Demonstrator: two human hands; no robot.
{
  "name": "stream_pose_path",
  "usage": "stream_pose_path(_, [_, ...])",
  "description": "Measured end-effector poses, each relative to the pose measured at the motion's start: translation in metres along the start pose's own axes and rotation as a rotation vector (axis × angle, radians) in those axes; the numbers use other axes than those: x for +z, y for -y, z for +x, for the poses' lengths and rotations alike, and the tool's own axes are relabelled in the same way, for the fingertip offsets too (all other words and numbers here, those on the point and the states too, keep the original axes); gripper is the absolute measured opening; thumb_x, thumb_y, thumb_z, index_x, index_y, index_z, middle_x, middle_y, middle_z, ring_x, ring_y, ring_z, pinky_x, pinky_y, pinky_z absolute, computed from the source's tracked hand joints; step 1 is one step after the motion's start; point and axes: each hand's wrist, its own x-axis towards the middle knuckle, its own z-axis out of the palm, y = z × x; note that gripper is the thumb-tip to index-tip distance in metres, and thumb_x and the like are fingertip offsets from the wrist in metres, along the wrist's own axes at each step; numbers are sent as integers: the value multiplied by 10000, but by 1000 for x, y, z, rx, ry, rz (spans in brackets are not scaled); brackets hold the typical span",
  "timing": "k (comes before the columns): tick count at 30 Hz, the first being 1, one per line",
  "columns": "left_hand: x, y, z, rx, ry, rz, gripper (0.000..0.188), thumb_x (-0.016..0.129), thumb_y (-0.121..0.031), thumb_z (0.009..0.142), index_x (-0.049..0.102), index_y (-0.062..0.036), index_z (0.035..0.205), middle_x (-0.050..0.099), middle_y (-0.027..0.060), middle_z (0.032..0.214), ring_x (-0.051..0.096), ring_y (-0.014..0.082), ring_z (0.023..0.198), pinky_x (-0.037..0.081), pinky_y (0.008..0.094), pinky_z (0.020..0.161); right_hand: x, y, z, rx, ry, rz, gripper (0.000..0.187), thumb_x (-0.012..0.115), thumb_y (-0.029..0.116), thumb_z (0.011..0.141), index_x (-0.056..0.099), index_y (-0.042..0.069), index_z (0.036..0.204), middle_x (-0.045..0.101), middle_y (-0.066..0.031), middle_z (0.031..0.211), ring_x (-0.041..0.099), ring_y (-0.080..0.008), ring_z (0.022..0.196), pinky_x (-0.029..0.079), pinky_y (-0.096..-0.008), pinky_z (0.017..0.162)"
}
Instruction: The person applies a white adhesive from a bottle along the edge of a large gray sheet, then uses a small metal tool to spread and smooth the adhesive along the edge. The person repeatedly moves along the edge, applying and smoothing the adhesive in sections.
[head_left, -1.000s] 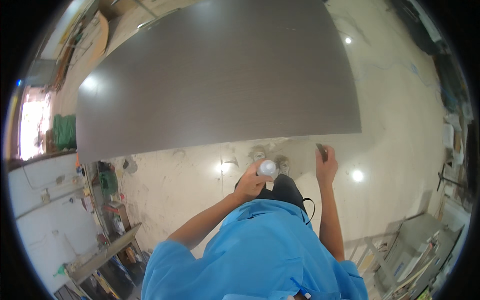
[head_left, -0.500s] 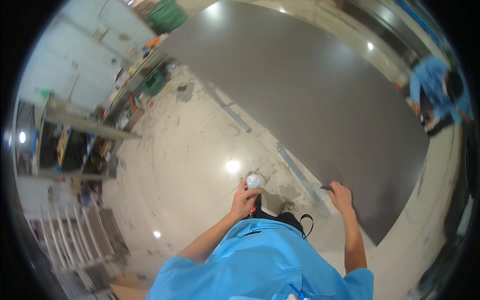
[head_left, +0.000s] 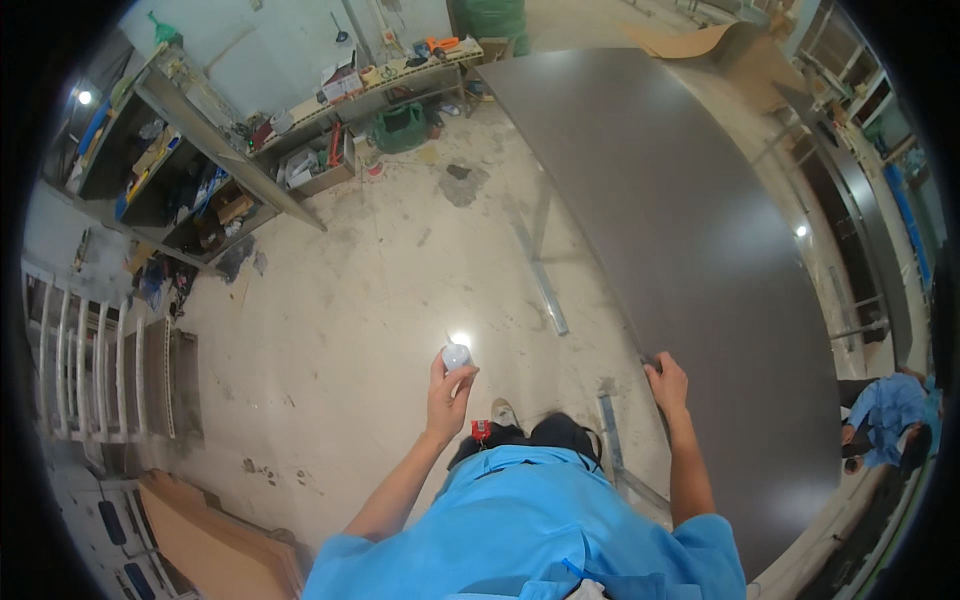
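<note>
In front of my body my left hand [head_left: 448, 402] is closed round a small white squeeze bottle [head_left: 456, 356], whose thin nozzle points up and away. My right hand [head_left: 669, 384] is at the near left edge of a big dark grey-brown panel [head_left: 690, 190]. Its fingers are pinched together on a small dark flat piece, mostly hidden by the fingers; its exact kind I cannot make out. The panel lies flat at about waist height and stretches far ahead on the right.
Metal support bars [head_left: 540, 280] show beside and below the panel. Left stand a cluttered shelf unit [head_left: 215, 150], a white rack [head_left: 85, 350] and cardboard sheets [head_left: 215, 530]. A green tub [head_left: 400, 128] sits further back. Beyond the panel, a person in blue [head_left: 885, 420] bends down.
My view has turned to the right, so the panel appears more upright. My right hand has moved along or against the panel's edge, its dark piece now less visible. The bottle stays in my left hand.
</note>
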Motion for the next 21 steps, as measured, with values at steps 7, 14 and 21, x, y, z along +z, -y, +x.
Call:
stream_pose_path(7, [-40,55,197,164,-46,-35,344,647,114,934,654,-117,1190,503,220,1453,568,386,1295,489,419,1073,53,104,193,-24,7,-5,330,786,301,922,649,62,1105,740,-176,969,724,-402,902,546,-493,780])
stream_pose_path(14, [-58,139,400,134,3,78,274,665,59,956,596,-101,1167,503,245,1437,554,410,1288,463,449,1082,117,208,392,-93,-37,23,314,785,264,915,641,54,1098,736,-171,957,727,-387,867,552,-481,768])
stream_pose_path(21, [-86,186,568,-6,-112,-11,321,708,9,962,524,-81,1208,485,243,1479,564,359,1309,471,457,1088,163,325,600,-40,114,-14,313,764,235,914,636,59,1139,733,-160,1078,718,-370,984,549,-476,864])
